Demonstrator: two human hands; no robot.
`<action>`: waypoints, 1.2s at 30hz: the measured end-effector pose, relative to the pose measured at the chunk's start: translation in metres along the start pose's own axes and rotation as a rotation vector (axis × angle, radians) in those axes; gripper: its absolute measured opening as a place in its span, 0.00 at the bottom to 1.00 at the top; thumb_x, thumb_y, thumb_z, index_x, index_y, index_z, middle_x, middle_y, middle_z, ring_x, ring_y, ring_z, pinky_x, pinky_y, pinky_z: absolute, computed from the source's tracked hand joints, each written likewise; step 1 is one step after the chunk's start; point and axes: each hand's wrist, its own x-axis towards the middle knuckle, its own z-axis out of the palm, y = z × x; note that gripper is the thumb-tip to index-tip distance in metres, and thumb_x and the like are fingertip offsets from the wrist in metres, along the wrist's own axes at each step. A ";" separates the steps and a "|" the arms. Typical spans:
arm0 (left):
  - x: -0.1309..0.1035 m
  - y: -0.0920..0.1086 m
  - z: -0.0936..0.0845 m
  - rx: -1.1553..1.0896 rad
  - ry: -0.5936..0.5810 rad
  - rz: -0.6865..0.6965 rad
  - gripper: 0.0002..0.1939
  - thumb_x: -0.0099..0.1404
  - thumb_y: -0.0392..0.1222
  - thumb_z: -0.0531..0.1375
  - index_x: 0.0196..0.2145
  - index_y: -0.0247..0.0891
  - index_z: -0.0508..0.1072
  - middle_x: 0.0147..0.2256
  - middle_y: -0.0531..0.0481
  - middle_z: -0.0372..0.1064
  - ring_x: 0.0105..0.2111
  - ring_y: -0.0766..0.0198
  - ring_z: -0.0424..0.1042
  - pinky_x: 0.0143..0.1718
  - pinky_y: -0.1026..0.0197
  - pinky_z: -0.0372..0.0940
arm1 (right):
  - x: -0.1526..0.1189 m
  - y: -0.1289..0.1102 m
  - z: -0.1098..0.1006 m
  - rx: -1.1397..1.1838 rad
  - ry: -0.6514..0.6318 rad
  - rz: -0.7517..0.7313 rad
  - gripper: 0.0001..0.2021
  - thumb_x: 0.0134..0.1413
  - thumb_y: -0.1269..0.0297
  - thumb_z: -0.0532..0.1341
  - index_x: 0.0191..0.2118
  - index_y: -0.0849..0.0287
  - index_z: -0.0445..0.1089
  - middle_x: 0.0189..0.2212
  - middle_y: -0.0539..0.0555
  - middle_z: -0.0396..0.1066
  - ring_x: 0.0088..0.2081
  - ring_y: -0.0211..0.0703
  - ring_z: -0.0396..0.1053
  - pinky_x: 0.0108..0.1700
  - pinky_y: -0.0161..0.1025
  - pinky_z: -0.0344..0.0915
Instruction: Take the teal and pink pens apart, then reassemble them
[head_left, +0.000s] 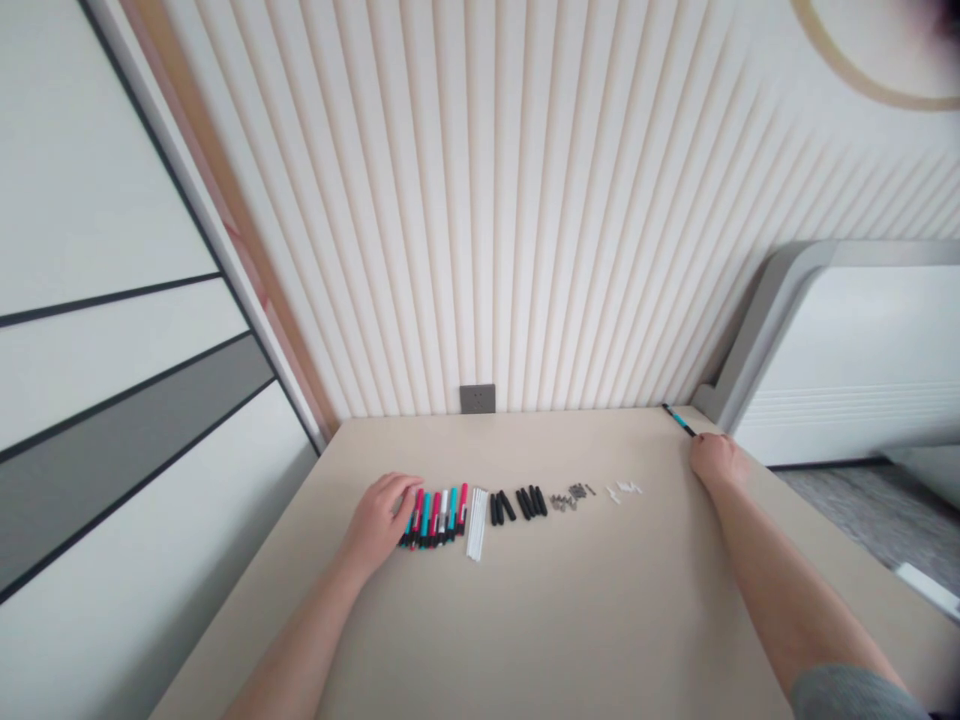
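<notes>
My left hand (385, 512) rests at the left end of a row of pink, blue and white pen barrels (436, 515), its fingers curled over the edge of the row; what they hold, if anything, is hidden. At the far right of the table, my right hand (718, 459) is closed round the near end of a blue and black pen (681, 421). Right of the barrels lie thin white rods (477, 523), then two groups of black pieces (502, 507), small metal springs (564, 502) and small white pieces (625, 489).
The beige table (562, 610) meets a ribbed wall with a dark socket (478, 399). A white and grey cabinet (135, 430) stands at the left. A pale headboard (847, 350) is beyond the right edge.
</notes>
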 end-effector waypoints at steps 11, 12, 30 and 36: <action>-0.003 -0.003 -0.001 0.069 -0.202 0.071 0.19 0.68 0.49 0.55 0.53 0.41 0.70 0.50 0.43 0.69 0.51 0.53 0.67 0.54 0.49 0.62 | -0.037 -0.017 -0.020 0.036 0.111 -0.063 0.22 0.62 0.60 0.47 0.55 0.60 0.68 0.49 0.64 0.67 0.50 0.56 0.66 0.48 0.47 0.62; -0.004 -0.001 0.000 0.065 -0.231 0.094 0.21 0.67 0.50 0.56 0.55 0.42 0.69 0.52 0.42 0.67 0.52 0.52 0.65 0.55 0.48 0.61 | -0.043 -0.024 -0.023 0.046 0.129 -0.094 0.21 0.62 0.60 0.48 0.55 0.58 0.68 0.49 0.63 0.67 0.51 0.55 0.65 0.49 0.47 0.61; -0.005 0.010 0.012 0.055 -0.502 0.284 0.27 0.69 0.52 0.53 0.64 0.52 0.55 0.64 0.47 0.52 0.64 0.54 0.51 0.64 0.43 0.44 | -0.197 -0.173 -0.061 0.680 0.266 -0.675 0.14 0.60 0.63 0.52 0.43 0.55 0.74 0.42 0.58 0.70 0.45 0.51 0.66 0.51 0.50 0.60; -0.001 0.013 0.015 -0.015 -0.485 0.256 0.24 0.68 0.51 0.55 0.61 0.50 0.61 0.62 0.47 0.58 0.63 0.54 0.55 0.64 0.43 0.47 | -0.180 -0.142 -0.046 0.669 0.177 -0.607 0.14 0.59 0.63 0.52 0.40 0.57 0.74 0.40 0.58 0.72 0.44 0.51 0.67 0.50 0.49 0.61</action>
